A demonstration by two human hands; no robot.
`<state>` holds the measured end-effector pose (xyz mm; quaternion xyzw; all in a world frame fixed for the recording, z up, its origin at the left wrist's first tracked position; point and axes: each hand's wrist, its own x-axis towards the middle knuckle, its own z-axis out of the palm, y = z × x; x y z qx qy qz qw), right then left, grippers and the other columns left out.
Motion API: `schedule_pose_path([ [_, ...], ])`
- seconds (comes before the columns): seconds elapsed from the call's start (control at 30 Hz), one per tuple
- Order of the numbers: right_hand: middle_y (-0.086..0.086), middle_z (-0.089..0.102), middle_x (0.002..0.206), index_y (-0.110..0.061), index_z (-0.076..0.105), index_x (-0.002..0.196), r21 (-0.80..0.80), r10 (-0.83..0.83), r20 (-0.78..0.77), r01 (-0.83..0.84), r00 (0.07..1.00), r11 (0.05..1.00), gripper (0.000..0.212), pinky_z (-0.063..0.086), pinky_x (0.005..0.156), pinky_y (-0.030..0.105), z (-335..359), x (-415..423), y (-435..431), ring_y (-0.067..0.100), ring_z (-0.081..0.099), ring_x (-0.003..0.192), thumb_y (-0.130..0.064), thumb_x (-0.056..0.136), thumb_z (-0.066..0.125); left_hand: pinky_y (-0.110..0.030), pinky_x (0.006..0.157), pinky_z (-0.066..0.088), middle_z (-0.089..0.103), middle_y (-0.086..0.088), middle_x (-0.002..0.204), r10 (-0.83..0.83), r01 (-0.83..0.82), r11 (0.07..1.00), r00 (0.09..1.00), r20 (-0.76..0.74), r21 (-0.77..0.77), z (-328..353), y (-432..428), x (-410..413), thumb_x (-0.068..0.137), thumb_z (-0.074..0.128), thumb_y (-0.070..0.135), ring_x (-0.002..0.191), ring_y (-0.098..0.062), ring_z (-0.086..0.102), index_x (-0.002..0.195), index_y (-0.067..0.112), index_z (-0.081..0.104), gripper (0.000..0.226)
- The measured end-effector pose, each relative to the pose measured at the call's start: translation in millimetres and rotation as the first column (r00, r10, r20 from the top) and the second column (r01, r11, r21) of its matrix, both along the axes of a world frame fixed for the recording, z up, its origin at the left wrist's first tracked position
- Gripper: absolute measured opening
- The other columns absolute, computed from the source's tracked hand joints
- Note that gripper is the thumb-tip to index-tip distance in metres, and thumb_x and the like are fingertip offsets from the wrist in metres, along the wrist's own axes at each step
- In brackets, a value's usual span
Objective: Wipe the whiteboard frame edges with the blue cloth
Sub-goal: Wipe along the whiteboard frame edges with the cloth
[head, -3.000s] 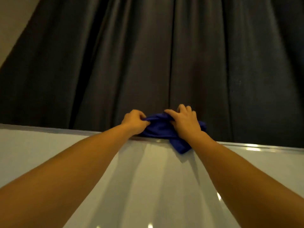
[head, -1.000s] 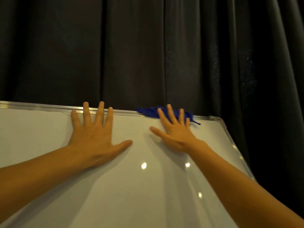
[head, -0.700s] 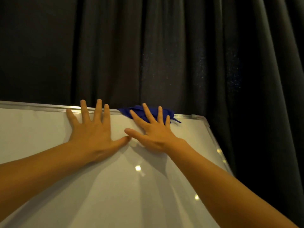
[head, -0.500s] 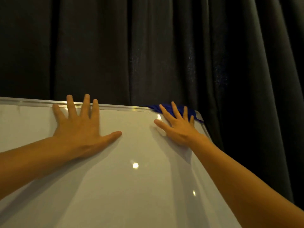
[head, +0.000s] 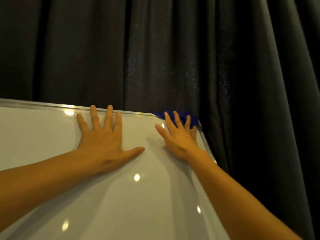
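Observation:
The white whiteboard (head: 121,201) fills the lower left, with a thin metal frame (head: 52,106) along its top edge. The blue cloth (head: 181,116) is bunched over the frame's top right corner. My right hand (head: 180,137) lies flat with spread fingers, its fingertips pressing the cloth against the corner; most of the cloth is hidden under the fingers. My left hand (head: 105,141) rests flat and open on the board, fingertips reaching the top frame, holding nothing.
A dark pleated curtain (head: 173,52) hangs right behind the board and past its right edge. The frame's right side (head: 207,148) runs down under my right forearm. Light spots reflect on the glossy board.
My right hand has slid the cloth rightward along the top frame to the corner. Three seconds ago both hands bunched the cloth; now both lie flat. My left hand shifted a little right.

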<state>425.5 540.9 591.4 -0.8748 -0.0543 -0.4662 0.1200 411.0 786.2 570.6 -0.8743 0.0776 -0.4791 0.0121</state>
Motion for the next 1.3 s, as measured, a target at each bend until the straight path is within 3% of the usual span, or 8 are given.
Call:
schedule_pose_path([
  [0.13,-0.018,-0.017,0.159,-0.042,-0.003,0.150,-0.132,0.173,0.005,-0.171,0.985,0.976,0.095,-0.021,0.112,0.048,-13.2,5.6,55.5,0.022,-0.030,0.142,-0.093,0.070,0.007,-0.072,0.112,-0.006,-0.031,-0.012,0.158,0.088,-0.089,0.996,0.996,-0.031,-0.026,4.0,-4.3,2.2,0.043,-0.013,0.099,0.143,-0.048,-0.025,0.144,0.019,-0.034,0.130],
  [0.23,-0.016,-0.017,0.160,-0.038,-0.005,0.152,-0.235,0.102,0.045,-0.088,0.994,0.968,0.095,-0.016,0.114,0.044,-5.8,2.1,32.6,0.020,-0.026,0.144,-0.090,0.074,0.007,-0.072,0.112,-0.005,-0.031,-0.012,0.159,0.090,-0.091,0.996,0.995,-0.043,-0.014,4.8,-1.7,1.1,0.044,-0.012,0.099,0.143,-0.048,-0.024,0.147,0.018,-0.029,0.132],
  [0.37,-0.012,-0.014,0.161,-0.033,-0.005,0.153,-0.164,-0.084,0.030,0.088,0.996,0.983,0.098,-0.015,0.114,0.040,-5.2,-9.8,-23.4,0.018,-0.021,0.146,-0.088,0.073,-0.001,-0.072,0.112,-0.008,-0.033,-0.011,0.158,0.011,-0.012,1.000,0.999,-0.042,-0.005,4.1,0.8,-1.4,0.047,-0.012,0.098,0.142,-0.047,-0.027,0.148,0.018,-0.028,0.130],
  [0.53,-0.010,-0.009,0.162,-0.030,-0.002,0.153,-0.077,-0.060,-0.011,0.059,0.998,0.995,0.092,-0.012,0.114,0.036,6.7,-8.5,-32.0,0.017,-0.016,0.147,-0.083,0.079,0.003,-0.073,0.111,-0.007,-0.034,-0.012,0.157,0.017,-0.017,1.000,0.999,-0.041,0.011,3.9,-2.9,-4.1,0.043,-0.016,0.096,0.141,-0.048,-0.030,0.146,0.017,-0.030,0.131],
  [0.67,0.004,0.010,0.163,-0.018,0.016,0.154,0.083,-0.039,0.014,0.038,0.999,0.996,0.059,0.007,0.118,0.039,30.4,-10.6,-48.8,0.027,0.003,0.149,-0.046,0.103,0.025,-0.073,0.112,-0.007,-0.036,-0.012,0.156,0.020,-0.020,1.000,0.999,-0.041,0.012,4.1,-2.1,-3.8,0.041,-0.018,0.096,0.141,-0.048,-0.030,0.139,0.018,-0.038,0.126],
  [0.87,0.014,0.037,0.152,-0.011,0.043,0.143,0.186,0.094,0.196,-0.131,0.976,0.974,0.041,0.016,0.113,0.023,-1.4,-21.9,-56.8,0.030,0.025,0.145,-0.009,0.102,0.040,-0.073,0.111,-0.007,-0.037,-0.012,0.156,0.036,-0.035,0.999,0.998,-0.044,0.018,6.4,-2.9,-7.7,0.043,-0.020,0.097,0.141,-0.049,-0.029,0.145,0.015,-0.032,0.131],
  [1.1,0.009,0.043,0.149,-0.016,0.050,0.139,0.270,0.197,0.205,-0.249,0.959,0.930,0.039,0.017,0.107,0.011,-71.3,-53.3,-59.8,0.022,0.027,0.143,-0.011,0.101,0.046,-0.070,0.111,-0.008,-0.030,-0.011,0.159,-0.078,0.082,0.989,0.996,-0.040,0.125,-3.2,-74.0,-9.1,0.045,-0.014,0.099,0.143,-0.050,-0.023,0.151,0.015,-0.019,0.135],
  [1.3,0.000,0.048,0.145,-0.026,0.058,0.130,0.173,0.189,0.329,-0.256,0.925,0.951,0.038,0.038,0.108,0.032,-83.3,-73.5,-65.7,0.019,0.046,0.130,-0.033,0.094,0.051,-0.077,0.105,-0.008,-0.021,-0.007,0.163,-0.140,0.145,0.968,0.989,-0.039,0.203,-19.3,-123.1,-4.8,0.054,-0.010,0.095,0.143,-0.050,-0.021,0.152,0.020,-0.017,0.123],
])
